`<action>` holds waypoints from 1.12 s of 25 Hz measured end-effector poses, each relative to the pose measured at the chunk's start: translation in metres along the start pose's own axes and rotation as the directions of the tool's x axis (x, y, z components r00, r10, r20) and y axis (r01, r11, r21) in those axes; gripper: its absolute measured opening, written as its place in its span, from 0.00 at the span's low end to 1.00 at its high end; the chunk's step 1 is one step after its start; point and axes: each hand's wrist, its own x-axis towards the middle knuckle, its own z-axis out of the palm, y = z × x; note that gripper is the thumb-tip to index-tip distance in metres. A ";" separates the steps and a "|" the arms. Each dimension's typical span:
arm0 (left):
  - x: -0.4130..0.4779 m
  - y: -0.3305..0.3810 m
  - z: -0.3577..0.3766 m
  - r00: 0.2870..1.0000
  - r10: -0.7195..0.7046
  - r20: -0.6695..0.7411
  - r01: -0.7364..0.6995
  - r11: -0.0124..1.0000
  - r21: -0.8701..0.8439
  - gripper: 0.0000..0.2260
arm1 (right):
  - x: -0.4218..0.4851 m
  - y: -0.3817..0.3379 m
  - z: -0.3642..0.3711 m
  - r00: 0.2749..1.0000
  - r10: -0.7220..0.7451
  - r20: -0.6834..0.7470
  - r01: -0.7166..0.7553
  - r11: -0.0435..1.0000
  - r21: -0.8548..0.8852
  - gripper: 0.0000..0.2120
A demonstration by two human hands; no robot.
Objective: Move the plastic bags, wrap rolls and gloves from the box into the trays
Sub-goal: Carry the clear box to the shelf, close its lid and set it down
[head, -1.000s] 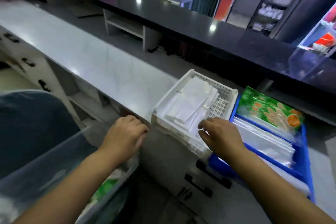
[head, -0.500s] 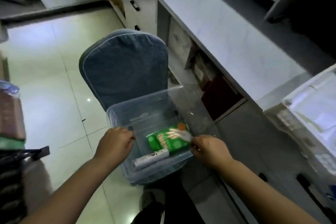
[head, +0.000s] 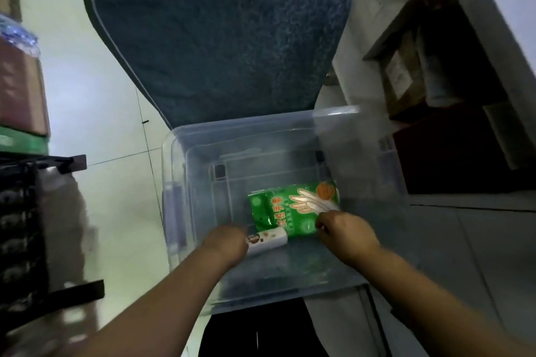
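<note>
I look down into a clear plastic box (head: 174, 211). A green packet of gloves (head: 290, 209) lies flat on its floor, and a white wrap roll (head: 268, 239) lies just in front of it. My left hand (head: 229, 243) is down inside the box and grips the roll's left end, hiding that end. My right hand (head: 345, 233) is at the packet's near right corner, and its curled fingers pinch the edge. The trays are out of view.
A blue padded chair back (head: 217, 38) rises right behind the box. White cabinets with open shelves (head: 435, 66) stand at the right. A dark rack (head: 23, 226) and stacked cartons (head: 20, 90) are at the left, on a pale tiled floor (head: 110, 95).
My view swung from the counter trays down to the box. Both hands went from the box's rim down inside, the left onto the roll, the right onto the glove packet.
</note>
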 end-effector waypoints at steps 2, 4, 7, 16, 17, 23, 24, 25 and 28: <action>0.028 -0.001 0.016 0.997 0.015 0.080 -0.012 0.999 -0.041 0.22 | 0.024 0.015 0.006 1.000 0.011 -0.006 -0.011 1.000 0.025 0.10; 0.043 -0.002 0.031 0.994 -0.003 0.112 0.009 0.999 -0.051 0.25 | 0.041 0.026 0.012 1.000 0.021 -0.006 -0.020 0.999 0.043 0.09; 0.048 -0.003 0.040 0.999 -0.010 0.048 0.012 0.999 -0.047 0.23 | 0.054 0.037 0.015 0.999 0.041 -0.004 -0.040 0.997 0.060 0.08; 0.059 -0.013 0.019 0.910 -0.345 -0.231 0.127 0.761 -0.636 0.26 | 0.063 0.035 0.018 0.997 0.071 -0.041 -0.065 0.989 0.130 0.06; 0.062 -0.013 0.019 0.902 -0.369 -0.223 0.146 0.747 -0.649 0.26 | 0.064 0.034 0.019 0.996 0.066 -0.052 -0.058 0.989 0.134 0.06; 0.046 -0.002 0.001 0.896 -0.310 -0.318 0.160 0.893 -0.420 0.21 | 0.054 0.034 0.014 0.996 0.083 -0.029 -0.077 0.983 0.167 0.07; 0.041 0.000 -0.010 0.892 -0.270 -0.363 0.134 0.924 -0.358 0.18 | 0.051 0.034 0.012 0.996 0.088 -0.022 -0.083 0.981 0.173 0.07; 0.036 0.004 -0.027 0.883 -0.205 -0.422 0.088 0.956 -0.280 0.16 | 0.045 0.036 0.006 0.995 0.099 -0.026 -0.092 0.976 0.196 0.07; 0.015 0.024 -0.090 0.807 -0.012 -0.591 -0.044 0.996 -0.080 0.12 | 0.022 0.042 -0.020 0.989 0.139 -0.047 -0.123 0.962 0.245 0.07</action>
